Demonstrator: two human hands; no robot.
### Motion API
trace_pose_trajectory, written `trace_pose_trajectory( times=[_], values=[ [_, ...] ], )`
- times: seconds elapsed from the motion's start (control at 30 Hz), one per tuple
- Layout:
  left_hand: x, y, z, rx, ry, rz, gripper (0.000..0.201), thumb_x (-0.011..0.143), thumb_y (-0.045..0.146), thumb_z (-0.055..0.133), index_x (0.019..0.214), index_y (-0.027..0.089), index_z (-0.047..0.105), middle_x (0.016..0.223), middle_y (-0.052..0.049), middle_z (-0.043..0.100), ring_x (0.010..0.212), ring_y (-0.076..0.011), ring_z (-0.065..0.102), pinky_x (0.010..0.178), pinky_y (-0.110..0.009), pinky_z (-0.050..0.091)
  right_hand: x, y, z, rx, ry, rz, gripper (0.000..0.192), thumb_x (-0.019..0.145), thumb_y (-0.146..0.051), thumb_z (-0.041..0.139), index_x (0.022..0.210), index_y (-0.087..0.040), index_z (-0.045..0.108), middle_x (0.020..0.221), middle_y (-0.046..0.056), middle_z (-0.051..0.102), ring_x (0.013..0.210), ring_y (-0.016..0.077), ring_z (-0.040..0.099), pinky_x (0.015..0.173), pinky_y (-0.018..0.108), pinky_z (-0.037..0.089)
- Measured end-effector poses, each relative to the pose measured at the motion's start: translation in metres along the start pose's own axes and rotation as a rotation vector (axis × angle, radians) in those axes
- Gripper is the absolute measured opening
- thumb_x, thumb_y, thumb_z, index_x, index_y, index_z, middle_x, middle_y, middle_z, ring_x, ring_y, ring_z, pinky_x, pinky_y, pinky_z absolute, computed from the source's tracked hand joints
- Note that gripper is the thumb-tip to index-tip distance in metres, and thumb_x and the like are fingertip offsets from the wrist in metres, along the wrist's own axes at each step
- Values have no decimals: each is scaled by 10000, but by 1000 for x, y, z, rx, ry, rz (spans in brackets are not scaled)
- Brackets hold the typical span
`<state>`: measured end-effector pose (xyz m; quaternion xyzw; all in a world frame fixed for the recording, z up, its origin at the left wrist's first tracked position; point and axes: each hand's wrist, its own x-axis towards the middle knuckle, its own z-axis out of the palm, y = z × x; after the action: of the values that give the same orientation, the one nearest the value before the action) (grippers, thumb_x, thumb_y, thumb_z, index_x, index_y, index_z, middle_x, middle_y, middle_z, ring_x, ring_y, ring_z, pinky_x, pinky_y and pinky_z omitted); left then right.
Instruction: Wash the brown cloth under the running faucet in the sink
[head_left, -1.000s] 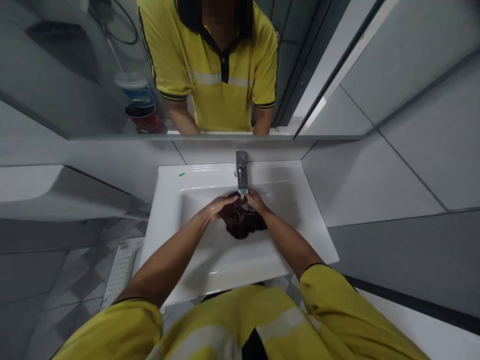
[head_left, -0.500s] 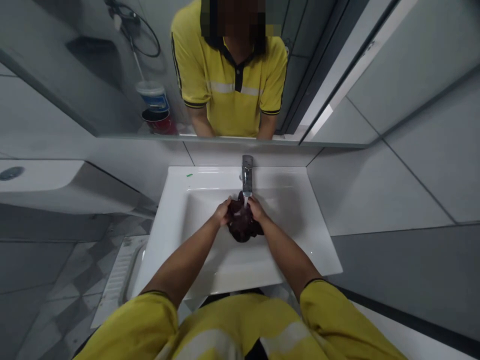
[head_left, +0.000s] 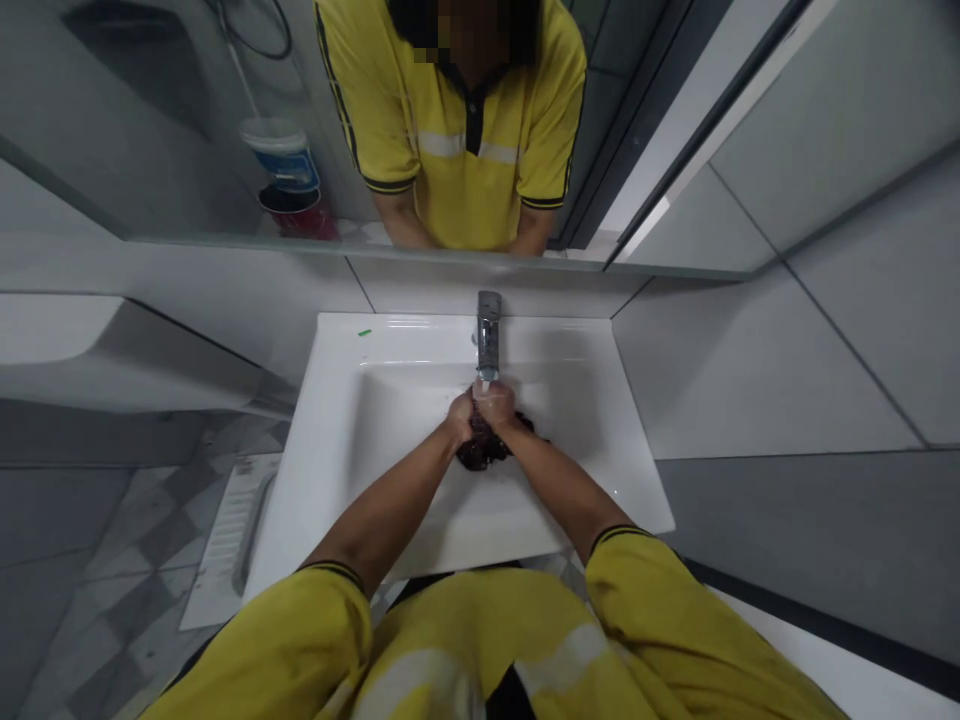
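Observation:
Over the basin of a white sink point(head_left: 337, 400), my left hand point(head_left: 460, 417) and my right hand point(head_left: 496, 405) are pressed together around a dark, wet cloth point(head_left: 484, 452). Both hands grip it just below the spout of a chrome tap point(head_left: 488, 335), where water runs onto my fingers. Part of the cloth bulges out beneath and to the right of my hands; the rest is hidden inside them.
A mirror point(head_left: 675, 120) above the sink reflects my yellow shirt and stacked buckets point(head_left: 289, 185). Grey tiled walls close in on the right. A white fixture point(head_left: 67, 350) juts out at the left, and a floor drain grate point(head_left: 232, 530) lies below it.
My hands have closed together around the cloth, bunching it into a smaller wad under the tap. The camera view shifted slightly.

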<state>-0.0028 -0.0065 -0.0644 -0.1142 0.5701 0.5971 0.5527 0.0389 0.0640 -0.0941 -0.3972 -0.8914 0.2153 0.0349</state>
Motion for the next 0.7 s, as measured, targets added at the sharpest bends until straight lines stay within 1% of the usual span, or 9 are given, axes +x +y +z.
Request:
trace_pose_trajectory(
  times=[0.1,0.2,0.27,0.3,0.37,0.47,0.53,0.6,0.7],
  values=[
    [-6,15,-15,-74,-120,-30,397,969,414,594,701,128,655,607,-96,641,579,-212,645,624,-313,578,16,35,-14,98,-59,89,316,1037,-294,484,1139,-131,735,1049,130,749,988,209,701,850,274,514],
    [-10,40,-41,-22,-125,-27,378,956,431,622,792,96,683,661,-128,680,527,-215,642,559,-316,568,17,73,-31,279,-223,-202,426,913,-320,682,1316,-185,661,1158,75,719,1039,187,676,917,280,506],
    [-12,51,-58,124,-116,32,274,922,373,681,865,105,697,662,-112,687,474,-203,622,451,-269,498,12,91,-39,305,-350,-404,522,755,-273,817,1256,-176,708,1176,79,703,1067,203,658,971,298,486],
    [-12,54,-64,226,-126,66,198,874,314,741,890,119,707,659,-93,691,454,-194,610,419,-244,459,9,96,-43,320,-382,-437,466,714,-239,826,1166,-156,748,1154,88,705,1067,211,653,987,307,477],
    [-12,50,-72,473,-193,102,214,700,115,856,876,139,738,642,-46,691,442,-162,594,407,-197,408,6,102,-46,454,-358,-343,276,738,-209,742,998,-123,779,1061,95,721,1015,207,658,970,313,484],
    [-8,35,-76,735,-254,90,278,527,-91,846,666,118,727,507,2,611,389,-101,507,398,-159,332,9,99,-45,774,-214,-94,310,809,-248,573,1026,-127,758,991,72,736,923,185,675,884,303,520],
    [-3,24,-74,652,-252,132,184,615,-16,850,650,111,722,526,-17,626,416,-106,525,426,-161,364,11,91,-38,854,-158,-19,395,836,-278,491,1117,-135,730,975,60,739,874,178,683,822,292,536],
    [3,16,-69,401,-236,230,102,749,121,828,819,111,755,668,-51,703,523,-135,610,506,-175,453,11,78,-28,900,-139,6,446,850,-276,440,1183,-129,698,969,60,741,867,177,690,799,278,541],
    [13,6,-53,-33,-148,335,191,920,249,703,1077,139,699,848,-57,741,678,-150,676,637,-211,535,0,46,-9,940,-112,27,387,880,-281,429,1098,-123,706,948,59,745,907,184,690,824,267,538]
  ],
)
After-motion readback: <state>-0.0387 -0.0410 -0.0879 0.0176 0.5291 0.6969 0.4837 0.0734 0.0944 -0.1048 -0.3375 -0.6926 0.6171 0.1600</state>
